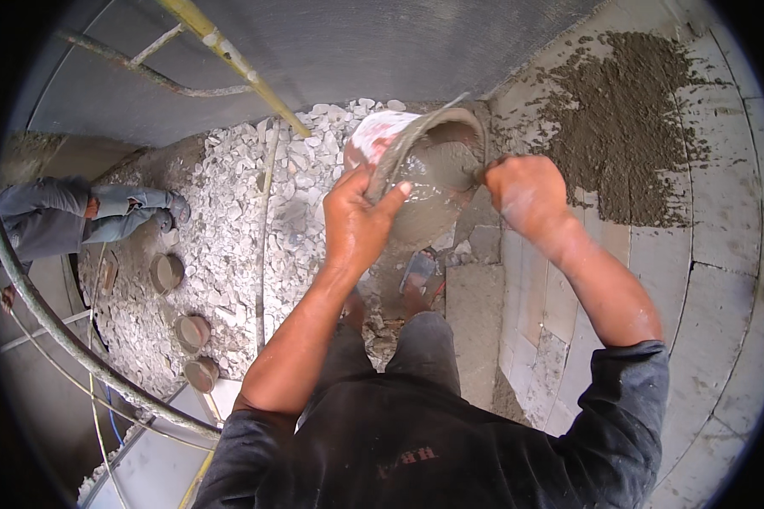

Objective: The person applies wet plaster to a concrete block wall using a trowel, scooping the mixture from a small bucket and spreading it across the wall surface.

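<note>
The left hand (361, 216) is clamped on the rim of a tilted bucket (370, 140), thumb at its mouth; the right hand (528, 195), apart from the left, is curled at the opposite edge, what it grips being hidden. The bucket, held in front of the body, contains wet grey mortar (437, 174). Right: a mortar patch (632, 127) on pale blockwork (721, 204). Left: broken stone (229, 170) and another person's legs (127, 212).
</note>
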A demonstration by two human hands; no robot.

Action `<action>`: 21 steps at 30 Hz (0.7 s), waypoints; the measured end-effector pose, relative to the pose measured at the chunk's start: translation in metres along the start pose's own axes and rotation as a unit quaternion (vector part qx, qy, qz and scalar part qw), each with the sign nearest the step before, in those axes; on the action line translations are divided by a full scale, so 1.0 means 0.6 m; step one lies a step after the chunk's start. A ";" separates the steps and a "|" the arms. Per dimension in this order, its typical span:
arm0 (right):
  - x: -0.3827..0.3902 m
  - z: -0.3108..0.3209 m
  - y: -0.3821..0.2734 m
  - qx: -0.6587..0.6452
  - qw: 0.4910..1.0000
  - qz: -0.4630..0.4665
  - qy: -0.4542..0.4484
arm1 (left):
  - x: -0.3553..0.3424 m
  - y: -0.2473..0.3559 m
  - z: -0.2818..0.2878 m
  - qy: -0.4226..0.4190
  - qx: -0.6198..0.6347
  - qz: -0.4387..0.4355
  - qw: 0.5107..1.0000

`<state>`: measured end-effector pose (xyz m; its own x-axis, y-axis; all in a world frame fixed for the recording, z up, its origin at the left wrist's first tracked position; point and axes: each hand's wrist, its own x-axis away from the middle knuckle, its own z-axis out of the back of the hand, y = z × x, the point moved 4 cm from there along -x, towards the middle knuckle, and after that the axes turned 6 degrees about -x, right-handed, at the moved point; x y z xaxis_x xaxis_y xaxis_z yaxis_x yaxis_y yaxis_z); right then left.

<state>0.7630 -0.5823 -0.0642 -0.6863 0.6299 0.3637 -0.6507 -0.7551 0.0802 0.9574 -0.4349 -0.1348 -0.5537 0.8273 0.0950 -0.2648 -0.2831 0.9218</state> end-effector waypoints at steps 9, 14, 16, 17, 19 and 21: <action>-0.007 -0.225 -0.084 -0.638 0.766 -0.055 0.056 | -0.043 -0.035 0.065 0.041 0.064 0.113 0.991; -0.060 -0.254 -0.098 -0.653 0.738 0.020 0.169 | -0.048 -0.139 0.124 0.151 0.197 0.154 0.956; -0.078 -0.281 -0.056 -0.709 0.693 0.016 0.129 | -0.041 -0.155 0.134 0.199 0.216 0.168 0.941; -0.086 -0.299 -0.041 -0.767 0.637 0.019 0.078 | -0.039 -0.167 0.136 0.193 0.230 0.151 0.942; -0.100 -0.373 0.037 -0.796 0.601 -0.021 0.067 | -0.031 -0.162 0.123 0.210 0.209 0.162 0.941; -0.096 -0.377 0.140 -0.778 0.616 -0.122 -0.018 | -0.006 -0.201 0.133 0.236 0.197 0.176 0.935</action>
<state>0.6743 -0.6412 -0.2881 -0.5164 0.6648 0.5398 -0.2767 0.4670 -0.8398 1.0545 -0.3652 -0.2162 -0.8630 0.3846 0.3277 0.2594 -0.2193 0.9406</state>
